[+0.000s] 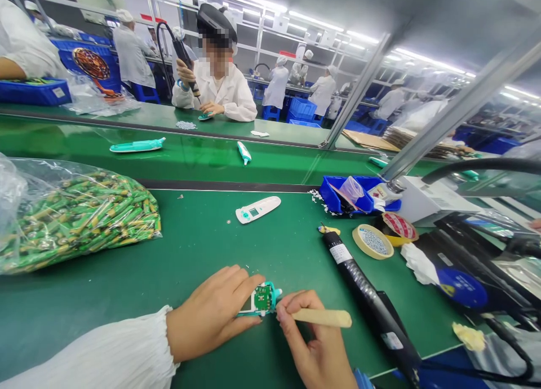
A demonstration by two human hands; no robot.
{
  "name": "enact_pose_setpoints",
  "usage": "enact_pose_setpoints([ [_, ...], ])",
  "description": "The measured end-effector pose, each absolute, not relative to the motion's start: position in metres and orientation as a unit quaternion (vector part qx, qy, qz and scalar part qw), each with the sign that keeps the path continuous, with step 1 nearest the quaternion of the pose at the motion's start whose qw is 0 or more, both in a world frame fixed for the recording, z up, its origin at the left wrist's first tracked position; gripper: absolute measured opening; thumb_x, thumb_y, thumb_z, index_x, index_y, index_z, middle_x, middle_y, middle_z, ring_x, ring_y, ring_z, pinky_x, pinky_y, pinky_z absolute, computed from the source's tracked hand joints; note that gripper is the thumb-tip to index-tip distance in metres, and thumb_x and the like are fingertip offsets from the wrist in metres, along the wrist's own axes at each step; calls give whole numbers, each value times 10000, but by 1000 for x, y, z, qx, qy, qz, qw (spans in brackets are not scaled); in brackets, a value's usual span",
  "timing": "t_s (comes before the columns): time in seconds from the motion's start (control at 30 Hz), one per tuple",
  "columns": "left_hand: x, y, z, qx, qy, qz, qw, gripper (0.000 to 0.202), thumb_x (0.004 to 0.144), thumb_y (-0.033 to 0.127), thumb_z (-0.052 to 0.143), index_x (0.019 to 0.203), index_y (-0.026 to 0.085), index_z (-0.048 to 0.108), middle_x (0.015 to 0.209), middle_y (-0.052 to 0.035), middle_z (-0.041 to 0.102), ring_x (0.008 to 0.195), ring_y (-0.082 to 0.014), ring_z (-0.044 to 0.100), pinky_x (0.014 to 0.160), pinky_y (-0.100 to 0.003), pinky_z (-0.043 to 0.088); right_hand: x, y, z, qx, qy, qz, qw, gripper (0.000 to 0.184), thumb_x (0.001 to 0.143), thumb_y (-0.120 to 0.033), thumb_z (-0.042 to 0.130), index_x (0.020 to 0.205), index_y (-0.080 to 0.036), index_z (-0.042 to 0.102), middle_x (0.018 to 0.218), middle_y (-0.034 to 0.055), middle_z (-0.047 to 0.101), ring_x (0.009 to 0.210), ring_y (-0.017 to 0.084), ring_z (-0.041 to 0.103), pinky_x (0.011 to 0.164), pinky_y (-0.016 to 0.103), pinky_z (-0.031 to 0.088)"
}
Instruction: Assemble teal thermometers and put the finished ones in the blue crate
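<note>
Currently my left hand [211, 315] pins the opened teal device [275, 292] flat on the green tabletop [203, 242], grip closed over its body; my right hand [315, 349] grips a wooden-handled tool [323, 317], tip at the exposed circuit board [263, 299]. Board work is in hand; the next move demands a steady tip

An electronics factory: green conveyor belt [270, 163], white-coated workers [220, 90] at benches.
</note>
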State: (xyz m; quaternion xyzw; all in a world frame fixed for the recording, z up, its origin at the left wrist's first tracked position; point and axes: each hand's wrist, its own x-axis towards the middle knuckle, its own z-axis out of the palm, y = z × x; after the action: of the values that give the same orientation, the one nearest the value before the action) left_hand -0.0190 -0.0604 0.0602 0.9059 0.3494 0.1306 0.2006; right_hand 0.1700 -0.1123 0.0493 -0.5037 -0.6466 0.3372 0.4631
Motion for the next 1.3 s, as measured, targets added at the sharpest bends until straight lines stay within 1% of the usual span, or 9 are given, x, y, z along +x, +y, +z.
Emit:
enact_pose_setpoints([
  [0.3,-18,-59,64,890,395,122,195,509,792,458,553,1220,216,423,1104,-79,566,959,-243,521,813,-363,436,187,-95,67,-537,-606,430,400,146,863,-360,467,858,-217,435,705,-12,511,617,136,527,579,248,460],
  [0.47,-32,-62,72,867,434,96,223,405,774,430,557,1113,213,512,1025,-72,572,919,-252,527,796,-368,422,214,-73,82,-625,-738,226,114,275,880,-219,386,1145,-150,362,613,-24,527,551,163,555,491,246,432],
  [0.53,-39,-65,74,854,444,101,251,320,792,414,533,1055,233,539,981,-50,582,898,-242,534,781,-352,416,221,-61,86,-632,-755,165,60,396,823,-150,462,1203,-106,362,700,43,595,644,216,600,543,293,455],
  [0.67,-46,-67,78,778,489,169,357,287,767,418,572,992,246,527,903,1,607,815,-192,555,721,-280,410,214,-26,99,-621,-781,54,43,400,809,-129,488,1205,-104,435,1074,198,546,1018,338,514,785,449,443],
  [0.87,-43,-57,70,528,519,287,608,565,655,562,622,1035,184,442,488,110,423,357,-61,357,363,-175,311,169,63,111,-481,-876,46,-10,404,830,-209,577,1214,-184,457,1273,84,443,1143,264,436,923,478,389],
  [0.97,-44,-52,63,447,506,347,651,633,587,585,668,1017,181,437,415,111,438,330,-75,388,337,-172,328,155,101,106,-466,-881,69,-46,308,847,-283,567,1128,-164,524,1194,81,510,1056,236,512,871,456,439],
  [1.1,-49,-48,60,400,523,399,638,529,531,644,669,710,197,449,451,90,476,270,-30,306,271,-154,229,158,108,109,-500,-859,101,-45,245,863,-320,540,1029,-141,562,1031,61,583,898,187,580,776,391,490],
  [1.2,-52,-48,62,388,535,403,632,505,561,648,647,622,201,421,337,118,328,278,-25,219,281,-141,158,183,74,125,-530,-838,131,11,267,829,-330,583,1011,-136,551,941,47,598,816,174,591,733,366,491],
  [1.3,-52,-51,65,392,538,408,624,465,606,617,641,632,205,427,326,113,329,307,-33,205,305,-141,195,230,11,143,-561,-804,158,116,314,744,-329,644,979,-167,511,893,39,612,806,189,591,726,321,470],
])
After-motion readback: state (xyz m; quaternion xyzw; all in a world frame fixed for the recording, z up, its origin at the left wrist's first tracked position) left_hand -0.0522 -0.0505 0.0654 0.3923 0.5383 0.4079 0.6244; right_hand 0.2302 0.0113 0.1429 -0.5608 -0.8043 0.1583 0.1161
